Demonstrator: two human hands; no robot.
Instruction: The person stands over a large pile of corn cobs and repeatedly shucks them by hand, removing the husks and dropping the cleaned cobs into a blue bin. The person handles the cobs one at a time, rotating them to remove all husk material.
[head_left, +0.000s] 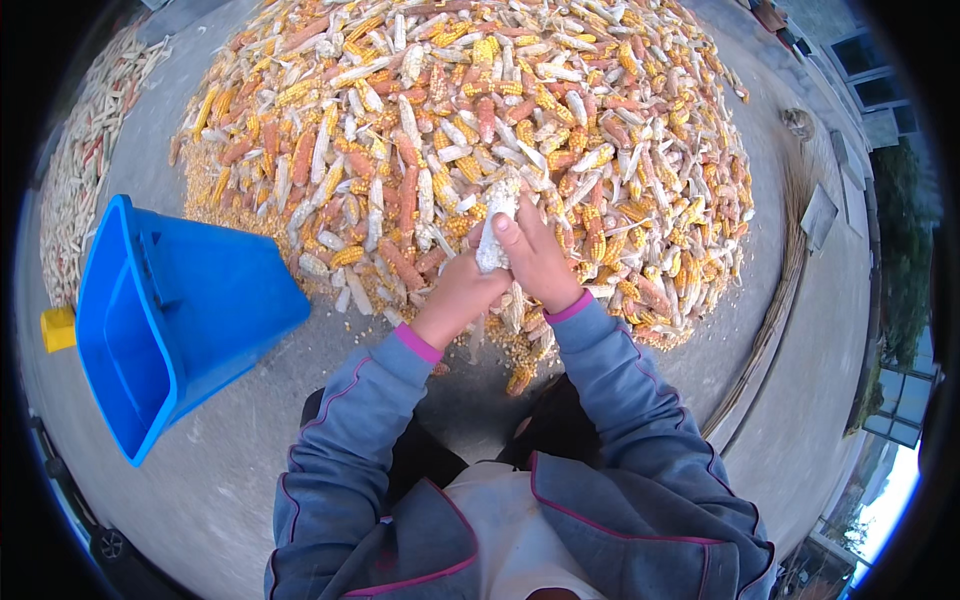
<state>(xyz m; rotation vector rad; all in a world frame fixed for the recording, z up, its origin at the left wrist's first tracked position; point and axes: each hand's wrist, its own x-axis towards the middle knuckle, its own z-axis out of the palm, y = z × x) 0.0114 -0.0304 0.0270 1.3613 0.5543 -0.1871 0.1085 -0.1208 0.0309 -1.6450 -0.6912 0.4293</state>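
Note:
A pale, whitish corn cob (496, 244) is held between my two hands, its far end tipped away from me. My left hand (466, 289) wraps around its lower part. Along its right side lies my right hand (541, 262), the thumb pressed on the cob. Directly beyond and beneath my hands spreads a large heap of corn cobs (450, 127), some with yellow kernels, others pale or reddish and bare. Loose yellow kernels (517, 352) are scattered at the heap's near edge, close below my wrists.
A blue plastic bin (217, 277) lies on its side at the left, mouth facing left, with a yellow container (58, 330) behind it. Another pile of pale cobs (90, 172) is at far left. On the right a long broom (787, 277) rests on the concrete floor (232, 480).

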